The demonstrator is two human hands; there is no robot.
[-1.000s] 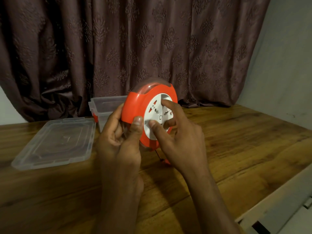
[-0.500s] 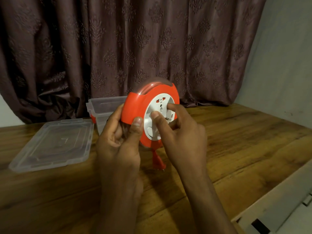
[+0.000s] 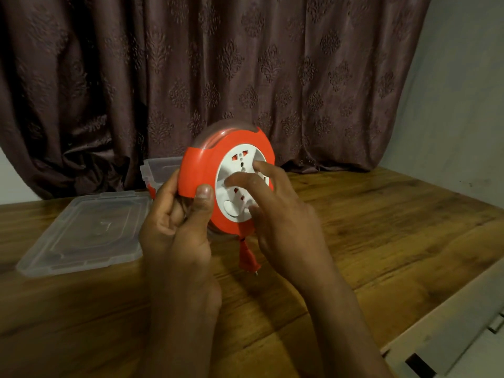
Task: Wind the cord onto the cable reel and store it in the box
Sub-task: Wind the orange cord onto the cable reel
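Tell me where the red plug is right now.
In the head view, the red plug hangs just below the round orange cable reel, centre frame, between both wrists and above the wooden table.

One orange cable reel (image 3: 200, 170) with one white socket face. One orange plug (image 3: 248, 257) hangs below the reel. Two hands: one left hand (image 3: 177, 230) and one right hand (image 3: 283, 222). One clear plastic box (image 3: 159, 170), and one clear lid (image 3: 87, 230) lying apart from it. One wooden tabletop (image 3: 381, 227). One patterned curtain (image 3: 218, 77) behind.
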